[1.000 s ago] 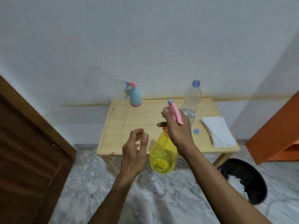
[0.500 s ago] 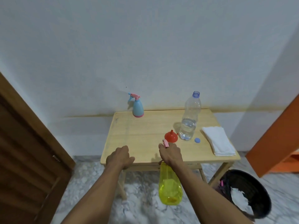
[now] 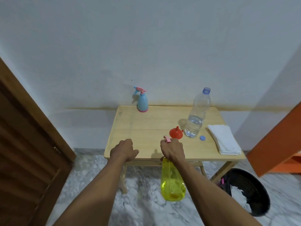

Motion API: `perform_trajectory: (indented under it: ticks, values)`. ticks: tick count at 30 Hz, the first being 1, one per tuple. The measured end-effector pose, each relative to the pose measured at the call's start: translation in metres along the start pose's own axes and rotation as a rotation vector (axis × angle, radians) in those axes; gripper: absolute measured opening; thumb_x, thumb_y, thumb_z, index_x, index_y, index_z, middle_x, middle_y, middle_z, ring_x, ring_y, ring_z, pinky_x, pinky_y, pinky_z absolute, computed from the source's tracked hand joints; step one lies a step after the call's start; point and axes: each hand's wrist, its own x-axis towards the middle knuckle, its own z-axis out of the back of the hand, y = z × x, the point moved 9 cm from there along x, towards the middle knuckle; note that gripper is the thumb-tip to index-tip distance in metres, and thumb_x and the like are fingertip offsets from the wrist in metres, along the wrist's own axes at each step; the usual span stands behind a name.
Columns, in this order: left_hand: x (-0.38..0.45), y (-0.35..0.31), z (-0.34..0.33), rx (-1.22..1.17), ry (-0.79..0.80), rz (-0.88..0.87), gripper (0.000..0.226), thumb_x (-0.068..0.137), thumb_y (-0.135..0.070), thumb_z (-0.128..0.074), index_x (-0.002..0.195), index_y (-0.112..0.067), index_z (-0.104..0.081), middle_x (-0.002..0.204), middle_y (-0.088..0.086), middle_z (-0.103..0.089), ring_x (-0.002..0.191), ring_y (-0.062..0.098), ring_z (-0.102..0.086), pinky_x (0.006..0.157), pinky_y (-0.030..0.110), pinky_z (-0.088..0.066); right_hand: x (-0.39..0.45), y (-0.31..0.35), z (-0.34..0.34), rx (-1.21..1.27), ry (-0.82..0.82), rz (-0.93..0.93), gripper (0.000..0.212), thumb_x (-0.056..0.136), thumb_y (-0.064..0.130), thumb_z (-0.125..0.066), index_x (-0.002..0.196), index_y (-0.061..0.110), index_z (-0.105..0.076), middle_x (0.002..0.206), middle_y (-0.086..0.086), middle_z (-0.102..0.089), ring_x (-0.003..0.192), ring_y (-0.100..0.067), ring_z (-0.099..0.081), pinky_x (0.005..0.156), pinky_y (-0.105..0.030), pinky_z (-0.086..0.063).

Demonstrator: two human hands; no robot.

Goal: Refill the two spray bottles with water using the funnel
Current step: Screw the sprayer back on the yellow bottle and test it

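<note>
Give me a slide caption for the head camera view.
Right hand holds the yellow sprayer by its top below the table edge; left hand curled, empty.

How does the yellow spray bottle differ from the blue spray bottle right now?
The yellow spray bottle hangs off the table's near edge, gripped at its head by the right hand; the blue spray bottle stands untouched at the back of the table. The yellow one is see-through, the blue one opaque. The yellow one looks bigger, though it is nearer. Both have pink spray heads.
</note>
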Motion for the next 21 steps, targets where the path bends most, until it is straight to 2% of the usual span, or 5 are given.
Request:
perform_trajectory:
  ticks: [5, 11, 15, 21]
  values:
    - [0.004, 0.002, -0.001, -0.022, 0.000, 0.000, 0.047, 0.091, -0.050, -0.057, 0.127, -0.019, -0.050, 0.129, 0.005, -0.053, 0.110, 0.028, -0.057, 0.086, 0.038, -0.049, 0.010, -0.014, -0.005, 0.036, 0.004, -0.034, 0.036, 0.076, 0.042, -0.042, 0.089, 0.012, -0.057, 0.100, -0.011, -0.062, 0.079, -0.038, -0.072, 0.081, -0.050, -0.061]
    - [0.006, 0.005, -0.003, -0.026, 0.003, 0.004, 0.048, 0.091, -0.050, -0.057, 0.127, -0.019, -0.049, 0.128, 0.004, -0.054, 0.109, 0.027, -0.057, 0.086, 0.038, -0.049, 0.001, -0.010, 0.001, 0.009, -0.018, -0.069, 0.032, 0.090, 0.035, -0.046, 0.105, 0.010, -0.060, 0.098, -0.009, -0.056, 0.094, -0.034, -0.064, 0.090, -0.043, -0.056]
    - [0.006, 0.006, -0.002, -0.034, -0.004, 0.008, 0.048, 0.091, -0.050, -0.057, 0.127, -0.019, -0.049, 0.127, 0.004, -0.055, 0.108, 0.027, -0.058, 0.085, 0.037, -0.049, 0.006, -0.011, -0.006, -0.003, 0.018, -0.039, 0.040, 0.090, 0.032, -0.048, 0.119, 0.011, -0.065, 0.097, -0.008, -0.058, 0.090, -0.032, -0.059, 0.084, -0.037, -0.052]
    - [0.005, 0.013, -0.004, -0.040, -0.006, 0.018, 0.049, 0.090, -0.049, -0.057, 0.128, -0.019, -0.049, 0.128, 0.004, -0.055, 0.109, 0.027, -0.058, 0.086, 0.037, -0.048, 0.002, -0.010, -0.014, 0.025, 0.051, -0.036, 0.050, 0.079, 0.037, -0.045, 0.116, 0.009, -0.064, 0.104, -0.012, -0.064, 0.088, -0.034, -0.067, 0.086, -0.045, -0.059]
